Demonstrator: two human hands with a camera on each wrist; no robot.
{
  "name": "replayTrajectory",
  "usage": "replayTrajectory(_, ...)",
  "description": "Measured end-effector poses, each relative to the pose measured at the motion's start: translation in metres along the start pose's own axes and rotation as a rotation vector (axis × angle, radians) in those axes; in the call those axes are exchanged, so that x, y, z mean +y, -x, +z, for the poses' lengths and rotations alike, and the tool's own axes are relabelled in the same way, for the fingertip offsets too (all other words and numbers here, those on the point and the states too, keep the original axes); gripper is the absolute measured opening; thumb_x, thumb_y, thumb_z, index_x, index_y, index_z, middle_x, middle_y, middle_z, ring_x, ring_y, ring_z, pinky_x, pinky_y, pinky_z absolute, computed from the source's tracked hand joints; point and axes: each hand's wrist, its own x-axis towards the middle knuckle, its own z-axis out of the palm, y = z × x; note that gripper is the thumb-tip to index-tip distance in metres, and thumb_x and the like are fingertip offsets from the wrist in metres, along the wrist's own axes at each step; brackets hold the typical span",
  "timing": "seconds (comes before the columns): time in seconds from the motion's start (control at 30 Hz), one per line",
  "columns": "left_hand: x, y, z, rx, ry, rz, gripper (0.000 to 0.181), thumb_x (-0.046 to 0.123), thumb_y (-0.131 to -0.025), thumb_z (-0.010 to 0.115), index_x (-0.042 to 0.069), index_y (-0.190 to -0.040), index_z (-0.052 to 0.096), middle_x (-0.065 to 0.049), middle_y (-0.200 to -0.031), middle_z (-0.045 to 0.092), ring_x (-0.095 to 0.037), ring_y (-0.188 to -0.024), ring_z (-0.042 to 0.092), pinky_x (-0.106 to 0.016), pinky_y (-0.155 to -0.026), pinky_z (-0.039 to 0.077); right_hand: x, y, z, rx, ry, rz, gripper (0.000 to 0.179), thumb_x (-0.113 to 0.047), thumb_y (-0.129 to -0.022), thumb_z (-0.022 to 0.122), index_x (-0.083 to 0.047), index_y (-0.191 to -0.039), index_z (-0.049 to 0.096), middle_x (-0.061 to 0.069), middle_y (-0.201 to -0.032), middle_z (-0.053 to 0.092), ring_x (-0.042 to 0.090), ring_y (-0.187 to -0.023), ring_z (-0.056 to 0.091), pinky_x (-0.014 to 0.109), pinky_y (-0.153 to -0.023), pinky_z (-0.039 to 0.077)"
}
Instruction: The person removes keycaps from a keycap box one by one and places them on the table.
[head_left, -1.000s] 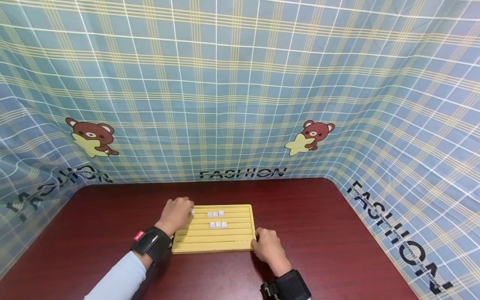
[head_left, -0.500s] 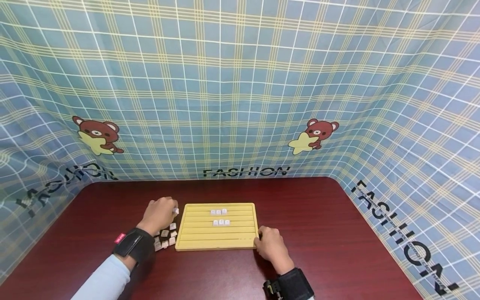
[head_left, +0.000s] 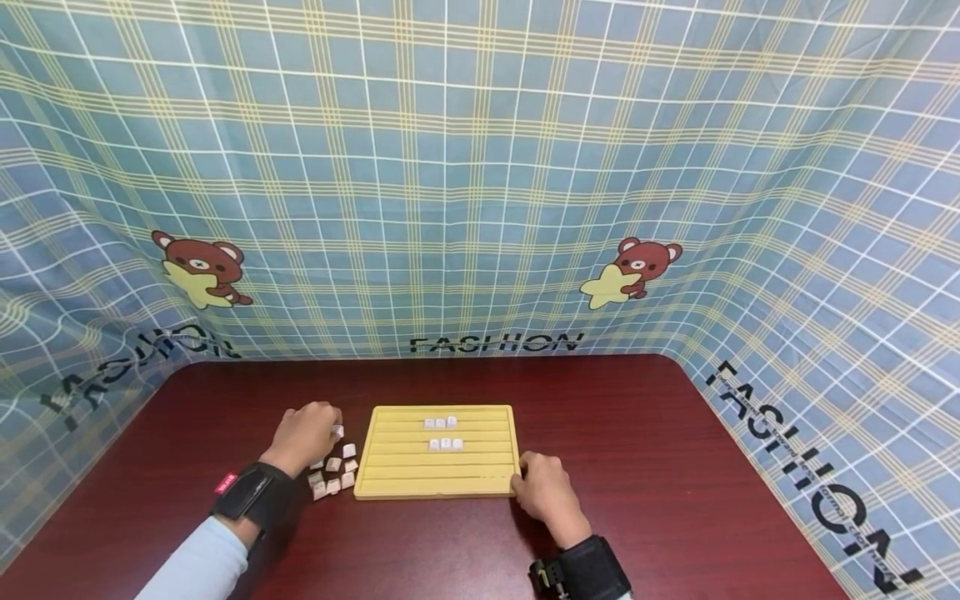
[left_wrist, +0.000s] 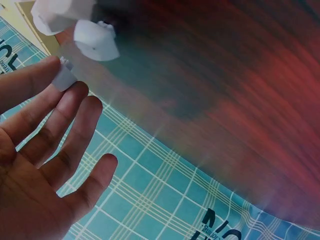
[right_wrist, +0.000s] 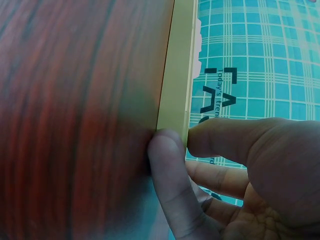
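left hand (head_left: 303, 435) pinches a white keycap (left_wrist: 63, 78) (right hand (head_left: 547, 490) grips the yellow tray (head_left: 420, 478)).

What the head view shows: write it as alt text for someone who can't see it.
The left hand pinches a white keycap near loose keycaps left of a yellow grooved board, whose right edge the right hand grips. Six keycaps sit on the board in two rows of three. Behind the red table hangs blue plaid cloth.

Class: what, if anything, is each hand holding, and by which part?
The left hand pinches a white keycap by its sides; the right hand holds the yellow board by its near right corner.
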Motion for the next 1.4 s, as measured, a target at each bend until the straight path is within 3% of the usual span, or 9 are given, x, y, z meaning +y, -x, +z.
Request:
replayTrajectory(0.27, -0.005, 0.005, 0.002, -0.066, 0.025, -0.015, 0.01, 0.008, -0.081, 0.075, 0.011, -0.075, 0.068, 0.0, -0.072, 0.064, -0.018, -0.068, 0.061, -0.045, -0.064, 0.044, 0.0, 0.001, 0.0, 0.013, 0.004, 0.005, 0.029, -0.011, -0.088, 0.062, 0.001, -0.115, 0.065, 0.004, -0.07, 0.061, 0.015, -0.056, 0.053, 0.029, -0.055, 0.043)
replayTrajectory(0.73, -0.008, 0.005, 0.004, -0.076, 0.028, -0.012, 0.005, 0.007, -0.078, 0.077, 0.008, -0.078, 0.072, -0.001, -0.074, 0.068, -0.021, -0.07, 0.065, -0.045, -0.065, 0.048, -0.001, 0.0, -0.001, 0.017, 0.008, 0.009, 0.028, -0.012, -0.088, 0.063, 0.0, -0.114, 0.065, 0.009, -0.08, 0.064, 0.017, -0.06, 0.055, 0.03, -0.056, 0.044)
replayTrajectory(1.4, -0.008, 0.01, 0.005, -0.071, 0.032, -0.017, 0.007, 0.004, -0.076, 0.076, 0.009, -0.076, 0.071, -0.001, -0.073, 0.069, -0.022, -0.07, 0.066, -0.05, -0.068, 0.048, -0.001, -0.001, 0.001, 0.023, 0.02, 0.019, 0.025, -0.011, -0.086, 0.064, 0.0, -0.109, 0.066, 0.003, -0.07, 0.06, 0.016, -0.062, 0.056, 0.032, -0.059, 0.047)
